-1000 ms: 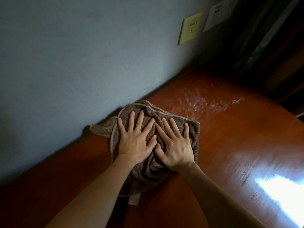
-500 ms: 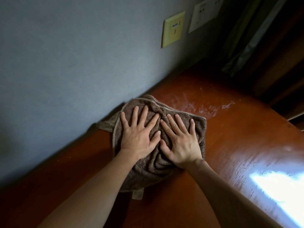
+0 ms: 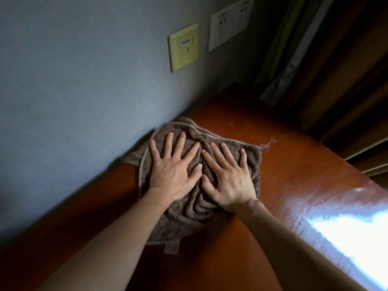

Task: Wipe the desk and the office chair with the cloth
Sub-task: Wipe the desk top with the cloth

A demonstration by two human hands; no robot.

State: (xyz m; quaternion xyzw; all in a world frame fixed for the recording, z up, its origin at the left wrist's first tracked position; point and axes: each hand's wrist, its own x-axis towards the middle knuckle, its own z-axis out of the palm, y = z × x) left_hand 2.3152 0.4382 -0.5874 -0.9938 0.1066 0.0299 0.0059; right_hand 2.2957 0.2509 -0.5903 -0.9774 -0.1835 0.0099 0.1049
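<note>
The sewn tag (image 3: 172, 246) marks the near end of the cloth (image 3: 184, 219). The cloth lies bunched on the desk (image 3: 304, 175); its long axis runs away from the person, along the wall (image 3: 84, 91), and its far left corner touches that wall.

On the cloth's far half, the left hand (image 3: 172, 173) and right hand (image 3: 228, 181) lie side by side. Both are palm down with fingers straight and spread, pressing the cloth and gripping nothing.

Just beyond the cloth's far right corner lies a pale smear (image 3: 268, 143). The next stroke probably runs forward and right; the right hand is nearer.

Well beyond the cloth, the wall carries a yellow plate (image 3: 183, 47) and a white socket plate (image 3: 230, 24). A curtain (image 3: 294, 49) hangs to their right. The office chair is not in view.
</note>
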